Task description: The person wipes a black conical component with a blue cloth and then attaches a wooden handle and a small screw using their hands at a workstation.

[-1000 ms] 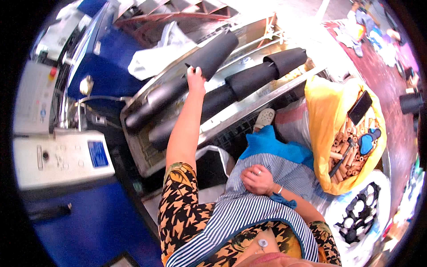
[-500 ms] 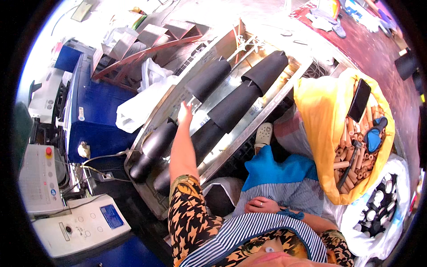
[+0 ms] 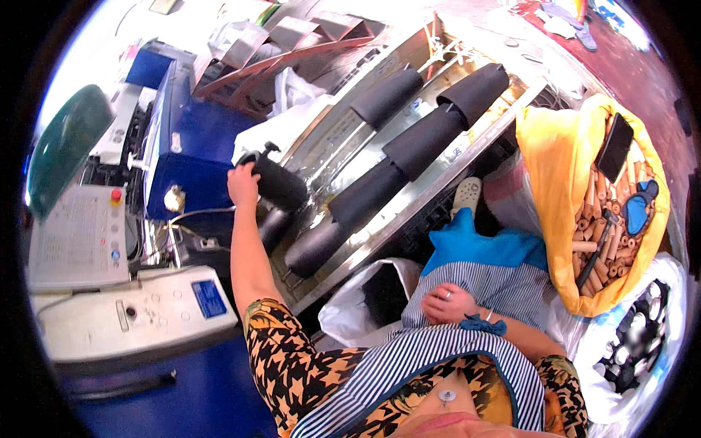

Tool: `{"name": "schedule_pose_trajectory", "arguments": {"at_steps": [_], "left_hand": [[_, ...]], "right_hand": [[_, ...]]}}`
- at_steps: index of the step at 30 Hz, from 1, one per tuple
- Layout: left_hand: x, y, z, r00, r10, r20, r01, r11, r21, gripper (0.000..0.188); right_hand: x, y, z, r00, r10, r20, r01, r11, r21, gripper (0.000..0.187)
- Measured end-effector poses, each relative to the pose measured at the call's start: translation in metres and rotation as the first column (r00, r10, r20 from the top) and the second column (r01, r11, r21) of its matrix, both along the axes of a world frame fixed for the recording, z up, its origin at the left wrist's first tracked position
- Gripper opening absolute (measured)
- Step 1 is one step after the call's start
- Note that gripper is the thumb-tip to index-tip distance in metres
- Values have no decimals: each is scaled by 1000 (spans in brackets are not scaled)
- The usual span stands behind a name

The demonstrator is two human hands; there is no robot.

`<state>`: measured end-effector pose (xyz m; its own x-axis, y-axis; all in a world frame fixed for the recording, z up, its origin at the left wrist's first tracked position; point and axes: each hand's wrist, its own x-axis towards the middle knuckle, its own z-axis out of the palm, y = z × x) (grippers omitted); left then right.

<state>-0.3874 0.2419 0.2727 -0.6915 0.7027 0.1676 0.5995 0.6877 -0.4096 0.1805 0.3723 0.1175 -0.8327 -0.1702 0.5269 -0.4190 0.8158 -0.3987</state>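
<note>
My left hand (image 3: 242,184) is closed around the upper end of a black tapered cylinder (image 3: 283,185), which tilts over the left side of a long metal-edged trough. A knob-like projection shows at its top. Under it lies another black cylinder (image 3: 274,229), partly hidden. Farther up the same row is a black cylinder (image 3: 388,100) on a rod. Beside it runs a second row of several overlapping black cylinders (image 3: 427,144). My right hand (image 3: 447,304), with a ring, rests on my striped apron (image 3: 482,281), fingers loosely bent and nothing visible in them.
A blue machine (image 3: 191,139) and a control panel (image 3: 77,237) with a red button stand left. To the right, a yellow sack (image 3: 544,153) holds brown tubes (image 3: 595,248), a hammer and a phone (image 3: 615,148). A white bag (image 3: 365,310) is beside the trough.
My left hand has moved left from the bare rod and taken hold of a cylinder, now raised and tilted. The whole view has shifted. My right hand remains on my lap.
</note>
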Motion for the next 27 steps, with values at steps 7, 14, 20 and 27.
{"name": "schedule_pose_trajectory", "arguments": {"at_steps": [7, 14, 20, 27], "left_hand": [[76, 7, 53, 997, -66, -29, 70, 982, 176, 37], [224, 17, 68, 985, -145, 88, 114, 948, 297, 38], [297, 17, 4, 949, -261, 178, 198, 931, 307, 36], [288, 12, 38, 952, -285, 115, 229, 906, 357, 36]], "right_hand": [[2, -2, 25, 996, -93, 15, 94, 991, -96, 23], [14, -4, 24, 987, -160, -19, 158, 984, -80, 22], [28, -5, 25, 980, -197, 35, 200, 973, -117, 18], [70, 23, 42, 940, -337, 44, 335, 897, -289, 25]]}}
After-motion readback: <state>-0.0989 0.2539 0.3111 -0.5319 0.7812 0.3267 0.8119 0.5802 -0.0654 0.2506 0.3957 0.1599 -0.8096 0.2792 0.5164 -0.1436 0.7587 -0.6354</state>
